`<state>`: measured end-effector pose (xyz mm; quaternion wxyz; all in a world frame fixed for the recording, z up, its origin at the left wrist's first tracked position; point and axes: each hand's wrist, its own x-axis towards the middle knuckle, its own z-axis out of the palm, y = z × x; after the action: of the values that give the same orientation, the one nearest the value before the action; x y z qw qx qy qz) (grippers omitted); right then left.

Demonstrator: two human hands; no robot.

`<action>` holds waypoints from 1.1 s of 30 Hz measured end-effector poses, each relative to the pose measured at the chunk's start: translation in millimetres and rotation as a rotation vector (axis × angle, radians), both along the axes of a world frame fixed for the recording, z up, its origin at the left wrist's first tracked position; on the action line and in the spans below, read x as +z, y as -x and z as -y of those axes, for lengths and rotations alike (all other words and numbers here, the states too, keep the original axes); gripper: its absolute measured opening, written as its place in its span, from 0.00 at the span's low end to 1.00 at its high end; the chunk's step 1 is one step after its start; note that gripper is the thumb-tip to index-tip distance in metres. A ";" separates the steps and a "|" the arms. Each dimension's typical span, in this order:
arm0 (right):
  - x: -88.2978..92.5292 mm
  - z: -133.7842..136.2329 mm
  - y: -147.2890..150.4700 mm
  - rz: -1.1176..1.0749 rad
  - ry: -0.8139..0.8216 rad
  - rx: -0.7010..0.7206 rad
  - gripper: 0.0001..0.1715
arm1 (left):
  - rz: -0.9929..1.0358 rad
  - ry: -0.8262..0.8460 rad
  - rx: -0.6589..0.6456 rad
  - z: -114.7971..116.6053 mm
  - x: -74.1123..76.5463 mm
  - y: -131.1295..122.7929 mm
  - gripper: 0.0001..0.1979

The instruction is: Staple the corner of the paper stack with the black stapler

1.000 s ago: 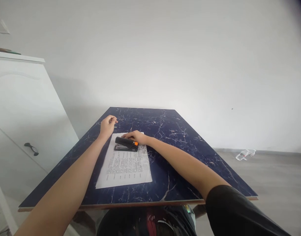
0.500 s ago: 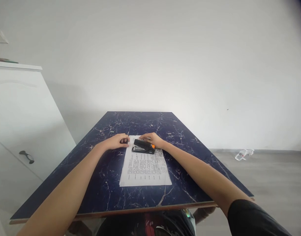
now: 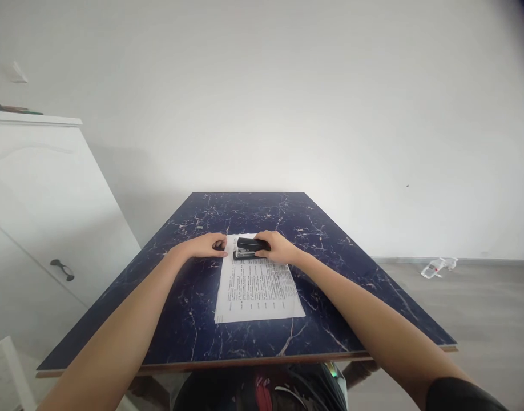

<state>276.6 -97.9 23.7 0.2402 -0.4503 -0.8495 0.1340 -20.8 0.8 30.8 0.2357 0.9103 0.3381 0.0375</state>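
Note:
A black stapler lies over the upper part of a stack of printed paper, its jaw end pointing left. My right hand is closed around the stapler's right end, fingers over the top and thumb low on the near side. At the paper's upper left edge, my left hand has its fingers curled, with fingertips and thumb on the margin of the sheets. Whatever its fingers do under the edge is hidden.
The dark blue marbled table reaches to a pale wall. A white cabinet stands at the left. To the right, a clear plastic wrapper lies on the grey floor.
My right hand has moved from behind the stapler to a grip on it, and the stapler is turned and shifted slightly away from me. My left hand stays at the paper's edge.

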 end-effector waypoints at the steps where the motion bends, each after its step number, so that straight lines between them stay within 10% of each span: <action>1: -2.2 -2.6 0.6 -0.022 -0.007 -0.012 0.14 | -0.012 0.002 0.003 0.4 1.2 0.3 0.20; 17: -12.2 -11.4 -32.5 -0.681 0.741 -0.013 0.22 | 0.059 0.056 -0.064 19.5 2.2 -21.1 0.24; 33: -5.7 -12.8 -33.1 -0.513 0.644 -0.007 0.21 | 0.103 0.100 -0.028 21.8 2.0 -21.8 0.25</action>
<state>309.7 -85.1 18.0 0.2915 -0.4573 -0.6749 0.5004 1.0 -21.0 32.8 0.2986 0.8988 0.3144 0.0641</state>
